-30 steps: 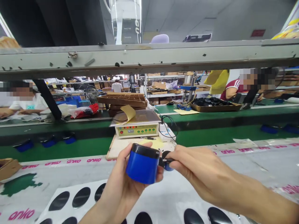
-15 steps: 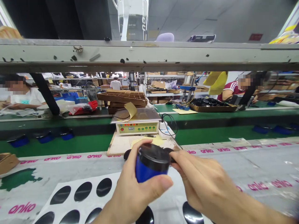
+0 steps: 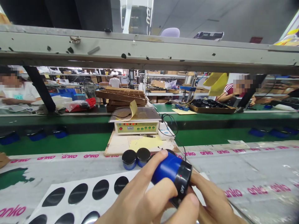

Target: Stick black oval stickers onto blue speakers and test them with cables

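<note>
My left hand [image 3: 149,199] is closed around a blue knob with a black end ring [image 3: 171,171]. The knob lies tilted on its side, and the word OFF shows on the ring. Against its black end, my right hand [image 3: 207,194] is curled in from the right. The knob and my left fingers hide its fingertips. Two more blue knobs with shiny black tops, one on the left [image 3: 129,160] and one on the right [image 3: 143,156], stand upright just behind. Below my hands lies a white sheet [image 3: 90,179] of round black stickers [image 3: 100,189].
A control box with lit buttons [image 3: 136,127] stands on a white board [image 3: 116,144] ahead. More blue knobs [image 3: 37,134] rest on the green belt [image 3: 86,140]. A shelf beam [image 3: 163,51] crosses overhead. People sit beyond the belt at left and right.
The knob has turned from nearly upright to lying sideways, exposing OFF, and has shifted right and down. My right hand has moved behind its black end. The view has shifted slightly.
</note>
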Tool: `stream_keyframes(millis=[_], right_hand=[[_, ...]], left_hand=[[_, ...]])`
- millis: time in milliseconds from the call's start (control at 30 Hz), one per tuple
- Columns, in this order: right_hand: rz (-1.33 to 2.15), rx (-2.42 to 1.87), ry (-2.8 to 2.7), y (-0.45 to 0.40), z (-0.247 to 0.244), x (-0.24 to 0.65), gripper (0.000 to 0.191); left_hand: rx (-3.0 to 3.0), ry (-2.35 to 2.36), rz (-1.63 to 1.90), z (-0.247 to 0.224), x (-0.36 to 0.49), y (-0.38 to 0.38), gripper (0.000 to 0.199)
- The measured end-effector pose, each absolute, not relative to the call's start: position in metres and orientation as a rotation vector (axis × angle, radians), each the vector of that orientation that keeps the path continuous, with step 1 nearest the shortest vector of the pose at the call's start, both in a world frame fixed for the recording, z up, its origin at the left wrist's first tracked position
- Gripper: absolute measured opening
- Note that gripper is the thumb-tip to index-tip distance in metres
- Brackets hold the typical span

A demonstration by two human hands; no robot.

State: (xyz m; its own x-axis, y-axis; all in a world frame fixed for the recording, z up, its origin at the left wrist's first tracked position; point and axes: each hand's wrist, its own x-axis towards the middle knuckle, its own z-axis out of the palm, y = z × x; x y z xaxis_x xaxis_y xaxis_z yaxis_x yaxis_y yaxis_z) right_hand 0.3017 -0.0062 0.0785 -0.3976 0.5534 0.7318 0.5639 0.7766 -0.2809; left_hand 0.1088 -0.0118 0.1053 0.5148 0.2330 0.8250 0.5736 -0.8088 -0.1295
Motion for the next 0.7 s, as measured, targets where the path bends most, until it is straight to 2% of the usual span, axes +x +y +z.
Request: stream_keyframes(millis=[100,200,400,567,700], right_hand=[[-0.006,-0.814,-2.112,-0.006,0.079,0.301,0.035],[-0.068,-0.8,-2.113,-0.004,0.079,0.3,0.022],[-0.125,-0.807,-2.092,-0.001,0.071,0.3,0.012],[-0.121,-0.778,-2.163,0.001,0.074,0.305,0.016],[-0.38,-0.628,-2.314,-0.001,0.077,0.313,0.016]], left_hand=[[-2.409,-0.623,-1.1,0.112,0.107,-0.009,0.028],[-2.389,-0.487,-1.0,0.111,0.106,-0.002,0.033],[-2.406,-0.448,-1.031,0.107,0.104,0.003,0.023],[-2.491,-0.653,-1.042,0.106,0.1,0.0,0.041],[-2.587,-0.827,-0.869,0.109,0.093,0.001,0.061]])
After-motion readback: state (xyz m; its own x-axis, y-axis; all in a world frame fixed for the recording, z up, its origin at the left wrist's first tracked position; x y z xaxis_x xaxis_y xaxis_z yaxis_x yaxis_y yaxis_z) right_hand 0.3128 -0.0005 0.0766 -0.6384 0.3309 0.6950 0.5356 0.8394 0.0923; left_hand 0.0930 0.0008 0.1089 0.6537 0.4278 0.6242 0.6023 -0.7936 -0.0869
